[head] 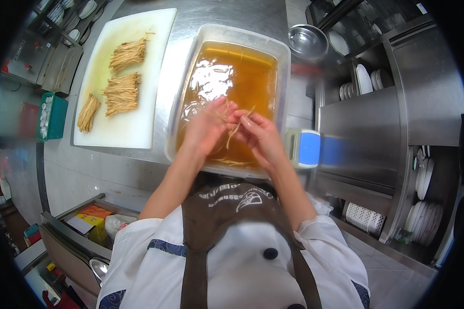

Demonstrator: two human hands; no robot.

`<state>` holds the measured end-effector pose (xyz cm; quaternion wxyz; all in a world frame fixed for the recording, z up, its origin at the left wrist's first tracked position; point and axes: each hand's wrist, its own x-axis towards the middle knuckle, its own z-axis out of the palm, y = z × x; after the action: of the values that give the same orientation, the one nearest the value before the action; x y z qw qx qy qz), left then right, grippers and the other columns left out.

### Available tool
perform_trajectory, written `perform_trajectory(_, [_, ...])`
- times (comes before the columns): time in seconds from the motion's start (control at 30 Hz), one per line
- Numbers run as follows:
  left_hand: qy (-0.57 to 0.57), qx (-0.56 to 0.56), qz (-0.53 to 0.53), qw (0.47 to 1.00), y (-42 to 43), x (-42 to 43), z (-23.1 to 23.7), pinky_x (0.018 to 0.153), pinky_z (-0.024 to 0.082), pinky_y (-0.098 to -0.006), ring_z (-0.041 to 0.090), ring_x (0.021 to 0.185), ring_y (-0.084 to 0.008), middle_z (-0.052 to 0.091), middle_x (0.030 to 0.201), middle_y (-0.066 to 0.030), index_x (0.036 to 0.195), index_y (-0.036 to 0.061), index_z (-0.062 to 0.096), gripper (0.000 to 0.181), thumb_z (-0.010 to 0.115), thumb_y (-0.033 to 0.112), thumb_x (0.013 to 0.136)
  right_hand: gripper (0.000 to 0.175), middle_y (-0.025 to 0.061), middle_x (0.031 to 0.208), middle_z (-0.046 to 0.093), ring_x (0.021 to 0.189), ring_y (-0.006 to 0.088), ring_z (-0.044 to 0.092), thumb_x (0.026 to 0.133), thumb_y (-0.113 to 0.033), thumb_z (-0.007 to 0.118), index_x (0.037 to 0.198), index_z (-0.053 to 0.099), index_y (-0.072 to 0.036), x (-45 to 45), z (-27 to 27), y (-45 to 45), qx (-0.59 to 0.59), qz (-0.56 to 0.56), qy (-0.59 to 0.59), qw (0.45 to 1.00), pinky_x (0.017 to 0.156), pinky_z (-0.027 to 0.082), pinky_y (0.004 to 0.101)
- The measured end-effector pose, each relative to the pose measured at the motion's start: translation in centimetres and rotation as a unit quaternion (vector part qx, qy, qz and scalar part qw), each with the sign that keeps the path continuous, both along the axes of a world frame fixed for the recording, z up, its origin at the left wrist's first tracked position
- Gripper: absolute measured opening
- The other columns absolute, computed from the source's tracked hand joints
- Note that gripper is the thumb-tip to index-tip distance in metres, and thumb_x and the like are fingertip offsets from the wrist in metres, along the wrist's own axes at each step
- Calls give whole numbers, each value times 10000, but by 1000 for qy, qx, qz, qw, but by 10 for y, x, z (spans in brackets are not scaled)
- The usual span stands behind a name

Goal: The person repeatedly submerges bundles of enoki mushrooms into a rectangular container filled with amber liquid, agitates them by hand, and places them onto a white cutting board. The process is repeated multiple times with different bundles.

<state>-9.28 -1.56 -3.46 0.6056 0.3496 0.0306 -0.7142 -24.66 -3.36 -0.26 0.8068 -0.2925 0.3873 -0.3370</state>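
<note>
Both hands are over a translucent plastic tub [283,73] holding amber liquid [251,81]. My right hand [261,137] pinches a thin yellowish food strand [232,138] between thumb and fingers. Close beside it, my left hand [208,127] is slightly blurred, with more fine strands across its curled fingers. A few loose strands [234,163] float at the tub's near side. To the left, a white cutting board [139,127] carries an upper bundle [127,56], a middle bundle [122,94] and a smaller bundle [88,113] of similar strands, laid parallel.
The tub and board rest on a stainless steel table [170,77]. At right are a metal bowl [308,41], a blue-and-white box-like object [308,148] and steel shelving [359,131] with plates. A green basket [58,117] stands left; an open drawer [100,201] is at lower left.
</note>
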Motion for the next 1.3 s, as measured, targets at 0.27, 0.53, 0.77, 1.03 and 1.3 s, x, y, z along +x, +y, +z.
perform_trajectory(0.27, [-72,-28,78,994,2,1,8,920,507,-366,601,1033,-254,597,1115,-168,1189,-43,505,300,436,151,972,185,28,1013,626,894,119,602,901,-144,588,1020,657,-21,-8,2,0,-222,-77,251,939,738,476,217])
perform_trajectory(0.53, [-213,-65,48,974,8,-1,23,845,484,-279,603,923,-185,612,1032,-159,1291,-84,419,420,530,64,914,169,51,971,609,908,126,597,808,40,633,949,694,-30,12,15,-11,-364,-197,167,895,772,486,222])
perform_trajectory(0.77, [-217,-89,78,969,10,-3,32,806,491,-263,608,910,-182,613,1024,-169,1360,-81,303,561,561,12,870,160,94,917,635,817,198,631,757,42,662,900,686,-26,27,1,7,-582,-117,298,747,699,516,274])
perform_trajectory(1.03, [-203,-94,65,973,6,-1,26,833,505,-298,618,979,-214,621,1060,-188,1333,-48,342,435,483,76,940,222,123,987,621,875,273,619,757,-44,690,963,633,14,28,1,9,-607,-77,303,731,752,505,343])
perform_trajectory(1.3, [-222,-91,45,970,8,-1,24,754,489,-235,612,884,-151,635,992,-123,1324,-54,373,462,532,64,907,182,149,915,634,804,285,634,801,-64,649,967,627,8,34,5,9,-584,-98,312,742,707,506,347])
